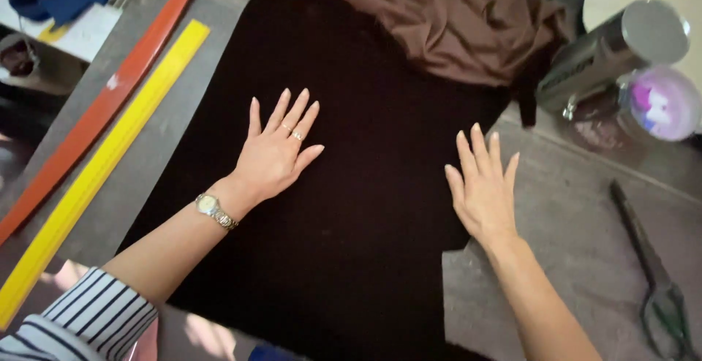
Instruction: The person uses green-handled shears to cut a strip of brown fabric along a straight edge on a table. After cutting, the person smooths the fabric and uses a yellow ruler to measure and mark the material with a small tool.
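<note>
A striped sleeve [88, 317] leads up to the left hand [274, 152], flat and open-fingered on the dark fabric [365, 222], pinning it smooth on the grey table [578, 222]. The right hand [482, 189] presses its edge, also open. Scissors [654, 280] lie right; yellow ruler [95, 171] left.

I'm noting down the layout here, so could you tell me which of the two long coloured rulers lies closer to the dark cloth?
The yellow ruler: it lies between the orange-red ruler and the dark cloth.
</note>
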